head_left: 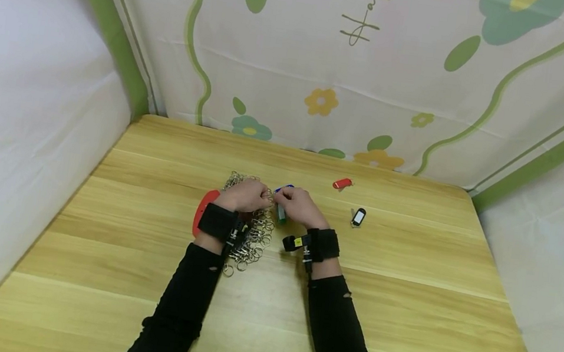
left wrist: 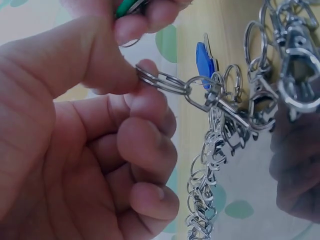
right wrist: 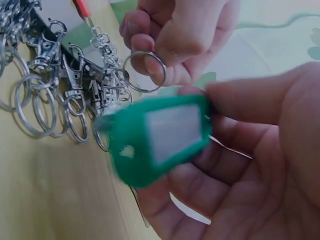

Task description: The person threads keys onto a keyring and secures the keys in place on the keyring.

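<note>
Between thumb and index finger my left hand (head_left: 246,195) pinches a metal split ring (left wrist: 162,82), linked to a swivel clasp in a dense row of silver clasps and rings (head_left: 258,235). My right hand (head_left: 300,207) grips a green key tag (right wrist: 162,137) with a pale label window, held by its end close to that ring. The tag is slightly blurred, and whether it touches the ring I cannot tell. Beyond the fingers a blue key tag (left wrist: 203,58) with a key lies on the table. A red-edged object (head_left: 204,213) sits under the left wrist, mostly hidden.
To the right of my hands lie a red key tag (head_left: 342,183) and a black key tag (head_left: 358,216), each with a small key. The wooden table (head_left: 403,311) meets printed fabric walls (head_left: 289,40) at the back and sides.
</note>
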The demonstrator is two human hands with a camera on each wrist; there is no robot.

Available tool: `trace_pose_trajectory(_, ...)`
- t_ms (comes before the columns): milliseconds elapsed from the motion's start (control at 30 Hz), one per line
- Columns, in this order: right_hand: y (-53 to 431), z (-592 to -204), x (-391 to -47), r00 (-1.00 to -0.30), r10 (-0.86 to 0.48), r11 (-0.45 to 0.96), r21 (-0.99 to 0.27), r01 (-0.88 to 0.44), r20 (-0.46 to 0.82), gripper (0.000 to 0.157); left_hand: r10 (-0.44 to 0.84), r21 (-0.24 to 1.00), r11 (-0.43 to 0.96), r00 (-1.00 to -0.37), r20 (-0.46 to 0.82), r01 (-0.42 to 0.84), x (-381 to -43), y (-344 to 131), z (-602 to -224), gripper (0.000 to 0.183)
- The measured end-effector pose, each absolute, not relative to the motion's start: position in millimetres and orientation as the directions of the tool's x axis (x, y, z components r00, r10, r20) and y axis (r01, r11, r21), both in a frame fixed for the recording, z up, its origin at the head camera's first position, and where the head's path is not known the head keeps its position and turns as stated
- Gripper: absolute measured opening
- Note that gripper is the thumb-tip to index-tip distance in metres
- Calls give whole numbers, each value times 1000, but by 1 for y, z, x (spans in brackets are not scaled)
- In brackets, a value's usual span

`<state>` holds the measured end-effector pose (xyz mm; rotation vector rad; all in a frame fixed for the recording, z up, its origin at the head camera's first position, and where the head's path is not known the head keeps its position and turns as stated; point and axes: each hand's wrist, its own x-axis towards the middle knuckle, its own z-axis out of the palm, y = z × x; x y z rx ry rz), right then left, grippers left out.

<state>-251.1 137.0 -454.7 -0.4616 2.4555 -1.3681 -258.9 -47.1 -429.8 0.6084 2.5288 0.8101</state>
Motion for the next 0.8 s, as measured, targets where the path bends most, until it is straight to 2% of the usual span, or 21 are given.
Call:
trace_pose_trajectory(333,133,-454,-250,-900,-414,521,-846,-111,-136,24,510,612,743,-822,-254,272,-259,-47,-428,39)
trace_pose_trajectory(800,129,-456,-250,-913,-398,583,-793,-176,-90,16,514,597,745,-827,-230,297,-259,-48,-428,34)
